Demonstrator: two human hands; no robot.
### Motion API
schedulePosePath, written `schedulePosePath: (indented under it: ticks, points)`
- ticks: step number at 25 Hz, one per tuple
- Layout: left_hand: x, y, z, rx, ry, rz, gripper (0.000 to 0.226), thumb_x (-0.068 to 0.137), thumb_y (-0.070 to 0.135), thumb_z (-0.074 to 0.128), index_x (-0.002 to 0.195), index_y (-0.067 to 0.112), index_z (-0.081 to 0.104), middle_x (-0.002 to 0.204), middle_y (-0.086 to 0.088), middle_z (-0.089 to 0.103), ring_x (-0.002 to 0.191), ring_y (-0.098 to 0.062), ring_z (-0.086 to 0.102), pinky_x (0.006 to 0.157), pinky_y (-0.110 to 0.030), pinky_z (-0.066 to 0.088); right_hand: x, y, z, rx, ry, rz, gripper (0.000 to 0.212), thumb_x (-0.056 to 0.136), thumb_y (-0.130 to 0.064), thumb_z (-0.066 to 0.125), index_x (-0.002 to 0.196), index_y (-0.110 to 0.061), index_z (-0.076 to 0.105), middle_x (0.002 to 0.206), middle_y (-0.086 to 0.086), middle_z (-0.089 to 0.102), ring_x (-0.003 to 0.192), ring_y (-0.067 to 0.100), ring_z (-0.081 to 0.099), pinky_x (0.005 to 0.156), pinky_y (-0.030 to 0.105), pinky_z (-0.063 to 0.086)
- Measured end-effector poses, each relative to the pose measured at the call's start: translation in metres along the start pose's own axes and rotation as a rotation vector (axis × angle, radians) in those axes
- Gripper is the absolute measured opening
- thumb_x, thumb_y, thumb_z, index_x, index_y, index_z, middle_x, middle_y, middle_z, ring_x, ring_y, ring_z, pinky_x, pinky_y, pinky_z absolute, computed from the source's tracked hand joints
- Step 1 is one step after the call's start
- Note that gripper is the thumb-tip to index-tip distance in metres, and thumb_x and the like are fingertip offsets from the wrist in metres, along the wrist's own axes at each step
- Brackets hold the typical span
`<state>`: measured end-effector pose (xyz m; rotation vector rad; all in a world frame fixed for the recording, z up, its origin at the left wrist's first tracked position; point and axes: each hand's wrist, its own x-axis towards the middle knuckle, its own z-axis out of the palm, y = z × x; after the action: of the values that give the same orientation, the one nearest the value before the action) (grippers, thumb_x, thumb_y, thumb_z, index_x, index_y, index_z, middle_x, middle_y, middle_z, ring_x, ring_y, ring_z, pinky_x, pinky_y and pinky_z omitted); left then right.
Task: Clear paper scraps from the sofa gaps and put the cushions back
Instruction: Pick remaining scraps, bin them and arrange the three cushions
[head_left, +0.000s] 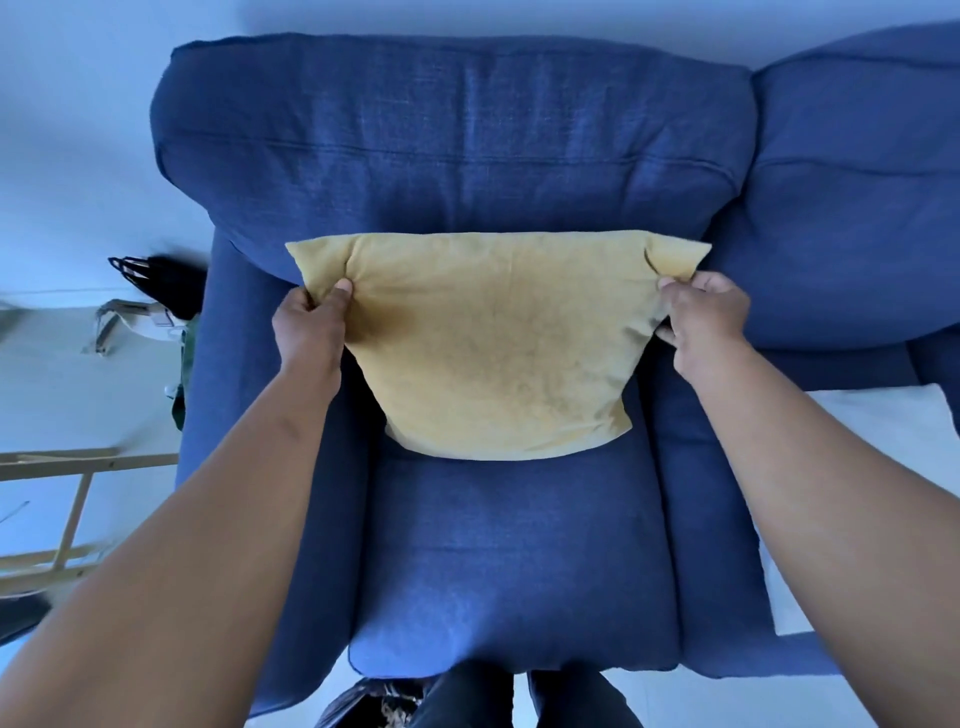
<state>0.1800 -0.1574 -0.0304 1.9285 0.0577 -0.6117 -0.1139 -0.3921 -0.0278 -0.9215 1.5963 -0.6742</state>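
Nearest, at 6 o'clock, lies the blue seat cushion (511, 561); beyond it left hand (310, 325) and right hand (702, 317) each pinch an upper corner of a yellow cushion (498, 348), best lowered evenly, upright against the backrest (452, 140) at 12 o'clock

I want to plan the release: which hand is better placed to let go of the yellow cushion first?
Probably right. The right hand only pinches the yellow cushion at its edge; the left hand grips further in, so it could steady it.
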Motion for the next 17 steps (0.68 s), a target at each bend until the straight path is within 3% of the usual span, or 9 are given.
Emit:
schedulePosePath:
  ticks: [4,8,13,17]
  points:
    - [-0.034,0.015,-0.004,0.210,0.078,0.131,0.060,0.078,0.050,0.065,0.129,0.020,0.057,0.108,0.007,0.066,0.093,-0.011,0.061,0.093,-0.040,0.055,-0.029,-0.013,-0.017,-0.051,0.020,-0.103,0.031,0.088,-0.015,0.066,0.119,-0.017,0.065,0.101,-0.007,0.075,0.095,0.013,0.071,0.093,0.041,0.060]
    - [-0.114,0.010,0.013,0.319,-0.092,0.172,0.064,0.094,0.040,0.060,0.152,0.026,0.038,0.153,0.003,0.045,0.140,-0.014,0.043,0.112,-0.036,0.039,-0.084,-0.007,-0.070,-0.205,0.025,-0.210,0.037,0.090,-0.030,0.066,0.126,-0.022,0.063,0.117,-0.008,0.072,0.106,0.010,0.067,0.101,0.037,0.054]
    - [-0.220,-0.015,0.063,0.509,-0.401,0.343,0.054,0.102,0.035,0.053,0.153,0.023,0.039,0.157,0.003,0.042,0.144,-0.016,0.040,0.114,-0.031,0.034,-0.123,0.020,-0.154,-0.419,0.015,-0.262,0.046,0.098,-0.030,0.057,0.142,-0.016,0.054,0.144,0.000,0.058,0.131,0.013,0.054,0.103,0.021,0.037]
    - [-0.305,-0.040,0.113,0.638,-0.616,0.419,0.053,0.101,0.041,0.048,0.151,0.025,0.040,0.141,-0.006,0.058,0.127,-0.029,0.057,0.108,-0.040,0.045,-0.120,0.052,-0.249,-0.598,0.042,-0.259,0.056,0.102,-0.032,0.050,0.153,-0.014,0.037,0.160,0.004,0.039,0.148,0.021,0.035,0.117,0.030,0.027]
